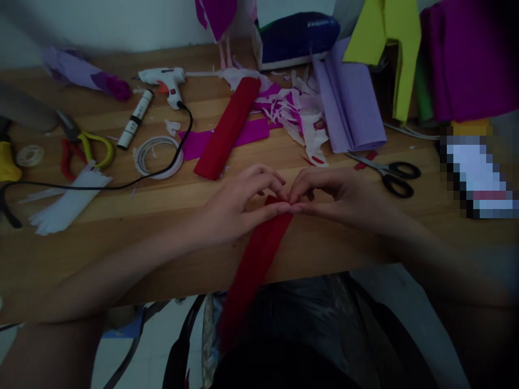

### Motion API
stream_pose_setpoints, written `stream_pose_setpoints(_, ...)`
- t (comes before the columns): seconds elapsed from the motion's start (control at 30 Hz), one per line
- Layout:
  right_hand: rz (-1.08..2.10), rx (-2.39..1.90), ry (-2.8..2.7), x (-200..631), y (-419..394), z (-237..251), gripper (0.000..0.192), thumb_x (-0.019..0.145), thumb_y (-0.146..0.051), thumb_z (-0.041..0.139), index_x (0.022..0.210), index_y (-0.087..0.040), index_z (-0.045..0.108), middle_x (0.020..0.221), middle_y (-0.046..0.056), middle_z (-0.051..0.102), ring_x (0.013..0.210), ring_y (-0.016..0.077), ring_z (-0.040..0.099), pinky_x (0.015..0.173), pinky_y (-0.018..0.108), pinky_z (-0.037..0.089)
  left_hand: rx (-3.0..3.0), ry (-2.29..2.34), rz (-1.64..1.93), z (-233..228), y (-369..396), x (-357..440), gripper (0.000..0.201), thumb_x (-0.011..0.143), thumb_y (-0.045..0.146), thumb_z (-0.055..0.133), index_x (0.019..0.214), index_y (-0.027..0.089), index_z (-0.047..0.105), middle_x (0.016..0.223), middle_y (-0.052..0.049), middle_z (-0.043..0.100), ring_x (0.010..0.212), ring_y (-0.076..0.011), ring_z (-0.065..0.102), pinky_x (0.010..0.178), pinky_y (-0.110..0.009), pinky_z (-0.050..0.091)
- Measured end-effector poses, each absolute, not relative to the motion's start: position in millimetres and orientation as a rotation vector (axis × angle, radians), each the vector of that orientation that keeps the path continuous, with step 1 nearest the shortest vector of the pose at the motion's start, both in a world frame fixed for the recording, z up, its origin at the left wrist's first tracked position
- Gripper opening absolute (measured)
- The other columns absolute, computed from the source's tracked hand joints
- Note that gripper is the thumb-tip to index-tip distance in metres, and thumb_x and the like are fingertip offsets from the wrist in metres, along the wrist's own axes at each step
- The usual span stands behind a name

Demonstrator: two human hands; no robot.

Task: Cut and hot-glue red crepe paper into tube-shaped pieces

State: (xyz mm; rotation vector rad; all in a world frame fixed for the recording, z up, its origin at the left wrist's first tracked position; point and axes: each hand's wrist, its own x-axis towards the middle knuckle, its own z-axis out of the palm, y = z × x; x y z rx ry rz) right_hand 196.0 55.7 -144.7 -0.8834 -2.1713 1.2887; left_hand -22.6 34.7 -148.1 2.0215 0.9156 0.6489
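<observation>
A long strip of red crepe paper (259,254) hangs from my fingertips down over the table's front edge toward my lap. My left hand (247,200) pinches its upper end between thumb and forefinger. Right beside it, my right hand (328,194) pinches the top right corner of the same strip, and the tips of both hands touch. A wider folded piece of red crepe paper (229,129) lies on the table just beyond my hands, across a magenta paper strip (253,134). Black-handled scissors (391,174) rest to the right of my right hand.
Left on the wooden table (162,259) are a white glue gun (166,78) with its black cord, a marker (135,120), a tape roll (141,156), pliers (81,141) and white paper strips (73,200). Torn paper scraps (295,108), lilac paper (352,102) and a phone (480,173) lie rightward.
</observation>
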Motion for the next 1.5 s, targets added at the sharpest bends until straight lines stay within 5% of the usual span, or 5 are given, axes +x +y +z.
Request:
stream_pose_setpoints(0.2,1.171,-0.773,-2.311,198.0,54.3,-142.5,0.011,0.084,-0.034,0.066,0.082,-0.024,0.066,0.087,0.002,0.068,0.088,0.0181,0.062,0.084,0.035,0.047,2.052,0.841,0.581,-142.5,40.4,-26.2,0.011,0.089,0.027,0.061,0.084,0.017,0.064,0.108,-0.005,0.059,0.106,-0.0155,0.057,0.096,-0.029,0.042)
stream_pose_setpoints(0.4,1.091,-0.785,-2.401,201.9,55.1,-141.6,0.015,0.086,-0.037,0.063,0.081,-0.023,0.065,0.089,0.003,0.065,0.090,0.0192,0.060,0.081,0.034,0.046,2.128,0.823,0.505,-138.6,36.3,-29.0,0.017,0.090,0.035,0.060,0.094,0.020,0.067,0.115,-0.006,0.060,0.110,-0.0178,0.056,0.097,-0.030,0.042)
stream_pose_setpoints(0.6,1.040,-0.805,-2.424,201.1,56.3,-140.1,0.020,0.085,-0.041,0.064,0.077,-0.022,0.065,0.086,0.003,0.064,0.086,0.0188,0.059,0.080,0.034,0.044,2.114,0.791,0.573,-142.5,32.2,-23.8,0.012,0.085,0.029,0.067,0.083,0.018,0.068,0.110,-0.007,0.064,0.105,-0.0187,0.059,0.092,-0.032,0.046)
stream_pose_setpoints(0.93,1.266,-0.749,-2.418,202.5,57.0,-139.1,0.023,0.082,-0.044,0.067,0.080,-0.021,0.066,0.090,0.003,0.064,0.090,0.0190,0.059,0.085,0.034,0.043,1.961,0.772,0.512,-141.7,35.2,-23.1,0.020,0.077,0.026,0.074,0.066,0.015,0.062,0.107,-0.006,0.066,0.101,-0.0182,0.062,0.092,-0.031,0.046)
stream_pose_setpoints(1.5,1.456,-0.844,-2.368,200.5,55.6,-138.9,0.021,0.082,-0.041,0.066,0.075,-0.022,0.065,0.089,0.002,0.066,0.089,0.0196,0.060,0.084,0.035,0.044,2.118,0.642,0.424,-143.2,38.8,-27.4,0.011,0.086,0.026,0.065,0.080,0.017,0.069,0.109,-0.007,0.066,0.108,-0.0204,0.059,0.098,-0.035,0.044)
